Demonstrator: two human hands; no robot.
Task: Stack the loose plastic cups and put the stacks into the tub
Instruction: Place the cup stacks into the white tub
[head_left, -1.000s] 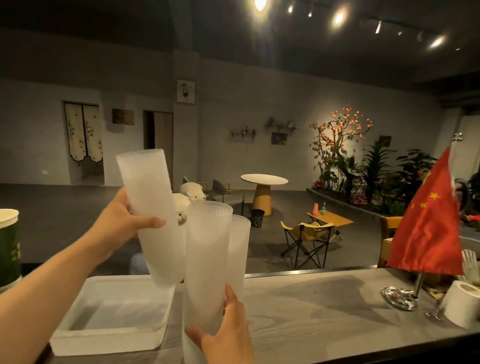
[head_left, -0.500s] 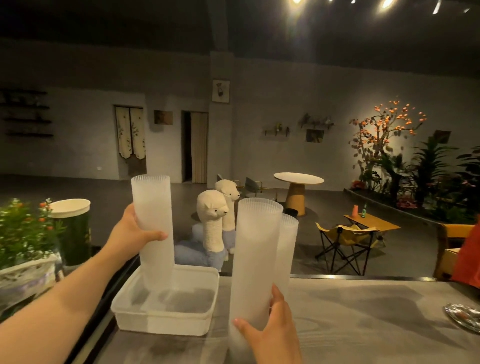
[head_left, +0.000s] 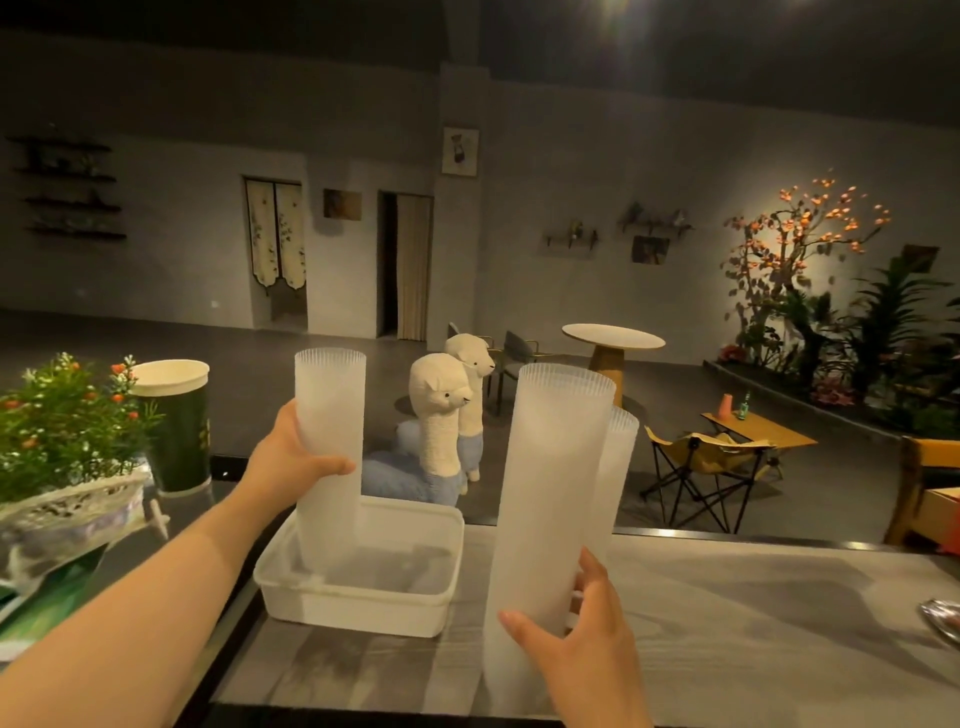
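Observation:
A white plastic tub (head_left: 353, 597) sits on the grey counter. My left hand (head_left: 291, 457) grips a tall stack of frosted plastic cups (head_left: 328, 415) upright, its lower end down inside the tub's left part. My right hand (head_left: 576, 634) grips a second, thicker cup stack (head_left: 545, 493) standing upright on the counter to the right of the tub. A third, thinner stack (head_left: 615, 467) stands just behind it, mostly hidden.
A flower planter (head_left: 67, 499) and a dark green lidded canister (head_left: 179, 426) stand at the left of the counter (head_left: 753, 623). A metal dish edge (head_left: 943, 621) shows at the far right. Beyond the counter are plush alpacas, tables and chairs.
My left hand has lowered its cup stack into the tub. My view has swung left, so the red flag and paper roll at the right left the picture. The right hand keeps its stack.

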